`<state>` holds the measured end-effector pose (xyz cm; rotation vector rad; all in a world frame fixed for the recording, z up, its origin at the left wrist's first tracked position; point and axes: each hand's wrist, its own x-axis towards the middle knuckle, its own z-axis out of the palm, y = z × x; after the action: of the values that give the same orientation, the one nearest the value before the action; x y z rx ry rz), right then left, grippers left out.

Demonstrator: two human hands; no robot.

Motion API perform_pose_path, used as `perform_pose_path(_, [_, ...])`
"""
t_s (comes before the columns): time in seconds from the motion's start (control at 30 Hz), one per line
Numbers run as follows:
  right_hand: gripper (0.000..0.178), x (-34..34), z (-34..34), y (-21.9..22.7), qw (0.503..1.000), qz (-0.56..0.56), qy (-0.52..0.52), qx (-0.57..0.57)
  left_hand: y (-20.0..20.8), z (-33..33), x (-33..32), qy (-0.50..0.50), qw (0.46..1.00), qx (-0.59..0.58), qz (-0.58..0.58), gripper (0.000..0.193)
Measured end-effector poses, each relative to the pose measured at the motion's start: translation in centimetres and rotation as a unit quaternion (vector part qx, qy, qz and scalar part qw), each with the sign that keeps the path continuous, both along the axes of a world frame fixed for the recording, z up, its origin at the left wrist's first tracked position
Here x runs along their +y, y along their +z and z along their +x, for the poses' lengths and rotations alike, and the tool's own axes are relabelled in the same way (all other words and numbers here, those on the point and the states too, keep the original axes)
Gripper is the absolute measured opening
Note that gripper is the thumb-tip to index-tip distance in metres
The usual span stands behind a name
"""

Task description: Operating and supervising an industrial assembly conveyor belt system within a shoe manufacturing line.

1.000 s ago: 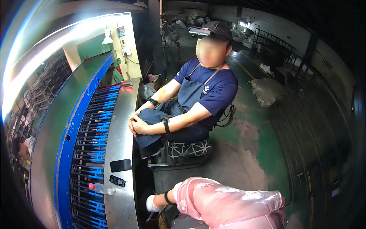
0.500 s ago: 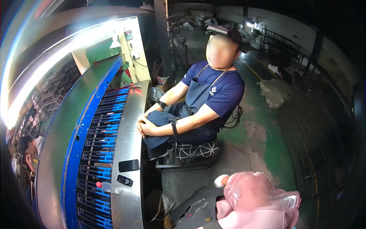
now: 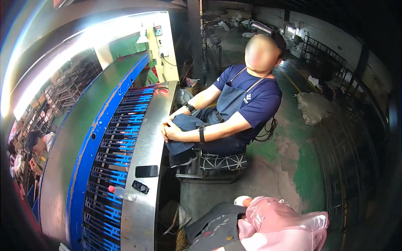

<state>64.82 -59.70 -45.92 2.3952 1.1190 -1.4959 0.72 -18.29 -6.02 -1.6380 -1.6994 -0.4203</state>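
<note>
My right hand (image 3: 241, 201), partly in white covering, shows just past the pink sleeve (image 3: 272, 215) with its clear sleeve cover. It is above the dark apron (image 3: 213, 221) on my lap. Its fingers are mostly hidden, and nothing held can be made out. At the lower left edge a small white tip, perhaps my gloved left hand (image 3: 63, 247), barely enters beside the bench. Nearest on the metal ledge (image 3: 140, 221) are a clear bottle with a pink cap (image 3: 124, 193), a small black object (image 3: 140, 187) and a black phone (image 3: 147, 171).
A row of blue clips on dark rods (image 3: 119, 175) runs along the bench beside a blue rail (image 3: 94, 134). A co-worker in a navy shirt (image 3: 268, 102) sits across with hands clasped on a knee. Another person (image 3: 38, 144) is at far left. A pale sack (image 3: 312, 108) lies on the floor.
The view has turned slightly, so the bench and the seated co-worker appear farther right. A white tip has come in at the lower left edge. My right hand stays nearly in place.
</note>
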Motion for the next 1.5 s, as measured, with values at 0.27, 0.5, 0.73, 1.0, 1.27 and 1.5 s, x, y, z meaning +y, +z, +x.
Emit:
perform_pose_path(0.27, [0.036,-1.3,1.5,-3.1,0.999,0.030,-0.005,0.025,0.3,0.5,0.0,0.028,0.999,-0.035,-0.028,0.047])
perform_pose_path(0.5, [0.037,-4.2,2.4,-3.5,1.000,0.020,0.015,-0.001,-1.9,1.0,3.1,0.024,0.995,-0.080,-0.058,0.050])
perform_pose_path(0.73, [0.036,-5.2,3.0,-6.0,0.998,0.002,0.049,-0.041,-4.6,-8.5,6.5,0.047,0.991,-0.039,-0.120,0.045])
perform_pose_path(1.0, [0.036,-3.4,2.7,-7.4,1.000,0.000,-0.030,-0.001,-2.9,-6.4,3.8,0.061,0.979,-0.160,-0.113,0.052])
perform_pose_path(1.27, [0.034,-3.7,3.9,-11.2,0.998,0.026,0.037,-0.034,-2.4,-6.1,3.2,0.035,0.982,-0.160,-0.095,0.049])
perform_pose_path(1.5, [0.034,-1.0,2.8,-6.8,0.999,0.017,0.030,-0.036,-3.5,-7.3,4.3,0.042,0.984,-0.148,-0.088,0.050])
